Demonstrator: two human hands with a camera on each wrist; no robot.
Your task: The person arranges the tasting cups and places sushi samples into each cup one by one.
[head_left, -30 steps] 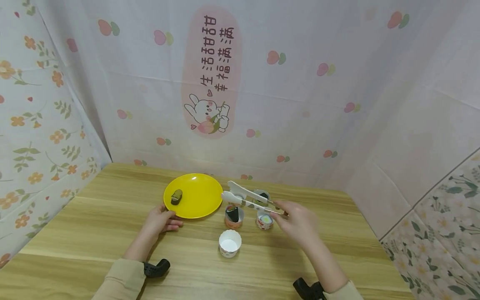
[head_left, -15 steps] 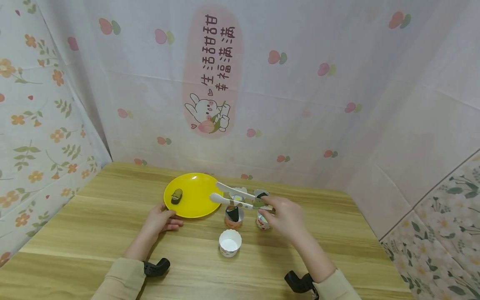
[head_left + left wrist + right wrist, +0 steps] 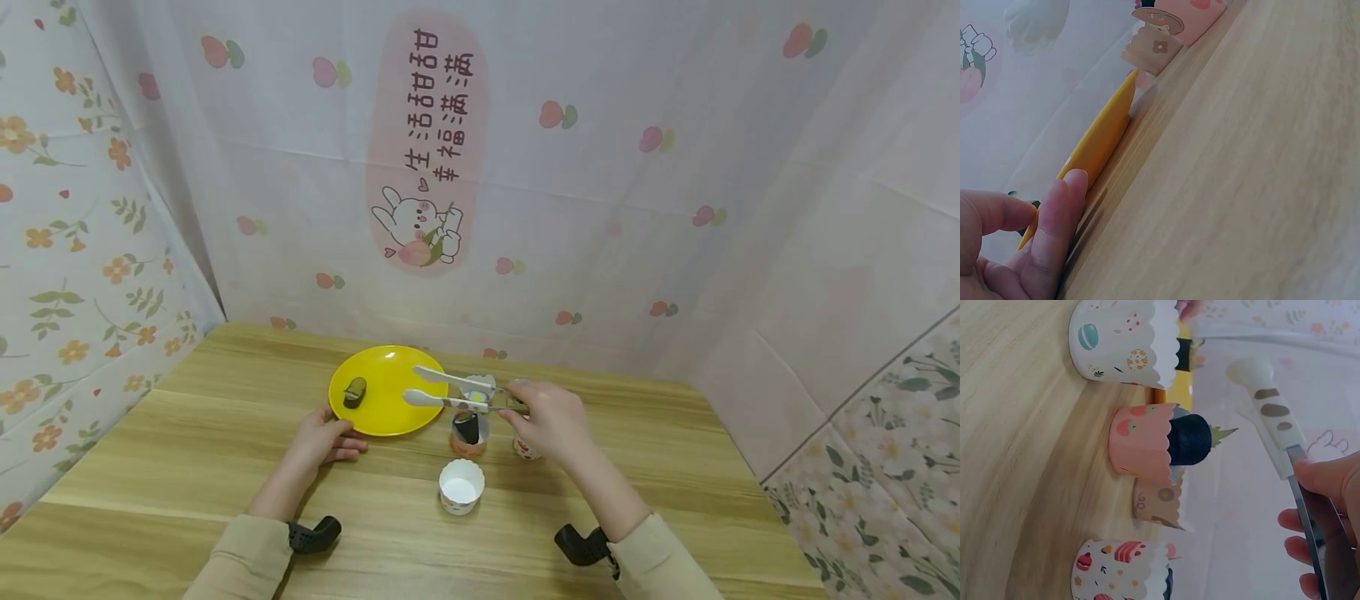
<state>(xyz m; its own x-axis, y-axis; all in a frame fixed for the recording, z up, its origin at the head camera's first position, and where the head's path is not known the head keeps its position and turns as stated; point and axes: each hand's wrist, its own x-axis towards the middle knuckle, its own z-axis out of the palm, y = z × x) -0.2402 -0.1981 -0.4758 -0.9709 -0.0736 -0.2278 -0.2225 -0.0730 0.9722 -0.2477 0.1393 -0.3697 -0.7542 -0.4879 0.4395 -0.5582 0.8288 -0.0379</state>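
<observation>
My left hand (image 3: 318, 439) pinches the near left rim of a yellow plate (image 3: 386, 419), thumb on top and fingers underneath. On the plate's left side lies one sushi piece (image 3: 356, 392) with a dark wrap and greenish top. My right hand (image 3: 551, 423) grips white-tipped tongs (image 3: 1272, 415) by their metal arms. Their tips are spread with nothing between them, over the plate's right side in the head view. Below the tongs, a pink paper cup (image 3: 1138, 440) holds a dark-wrapped sushi roll (image 3: 1189, 439). My right hand partly hides the cups behind it.
An empty white paper cup (image 3: 461, 492) stands nearest me on the wooden table (image 3: 405, 542). Behind the pink cup is a brown cup (image 3: 1157, 499) with filling; a patterned cup (image 3: 526, 450) stands to the right. A printed curtain (image 3: 600, 208) rises behind the table.
My right hand has moved left with the tongs, bringing their tips from beside the plate's right edge to over it. My left hand and the plate have stayed put.
</observation>
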